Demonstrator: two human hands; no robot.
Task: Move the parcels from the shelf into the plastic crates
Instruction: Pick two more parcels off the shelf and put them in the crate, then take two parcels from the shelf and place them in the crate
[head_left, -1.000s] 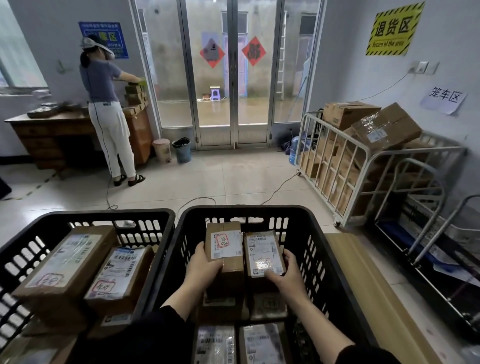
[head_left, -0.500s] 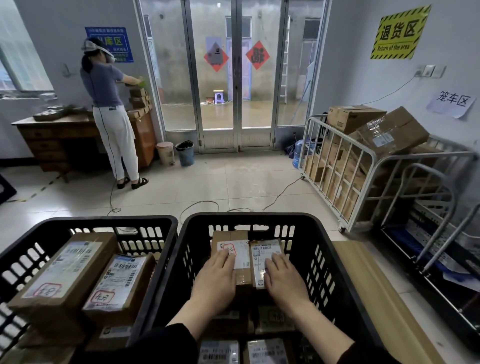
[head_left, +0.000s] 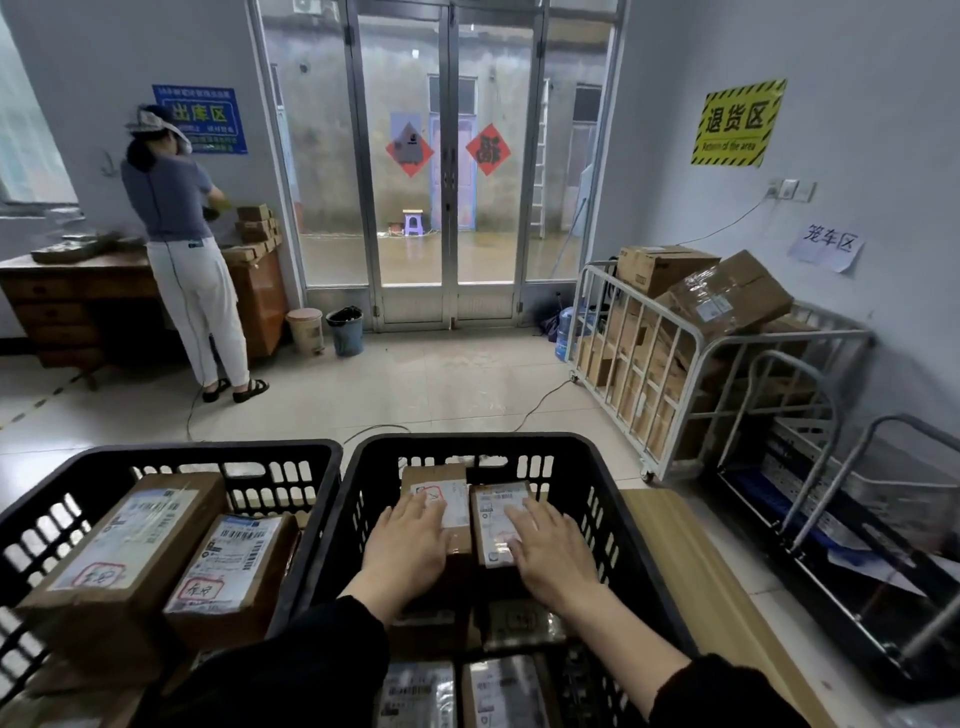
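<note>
Black plastic crate (head_left: 470, 442) before me is filling up. At its far end my left hand (head_left: 410, 545) presses the brown parcel (head_left: 436, 480) and my right hand (head_left: 550, 551) the labelled parcel (head_left: 496, 506), fingers (head_left: 527, 519) straight, gripping nothing. More parcels (head_left: 415, 691) lie at its near end, and the second crate (head_left: 208, 451) to its left is loaded too. No shelf shows, so I cannot judge what remains.

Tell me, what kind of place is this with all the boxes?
Most likely a parcel depot or courier sorting room. Labelled cardboard parcels sit in two black plastic crates, a yellow wall sign reads "Return of the area", and a white cage trolley is stacked with cartons.
</note>
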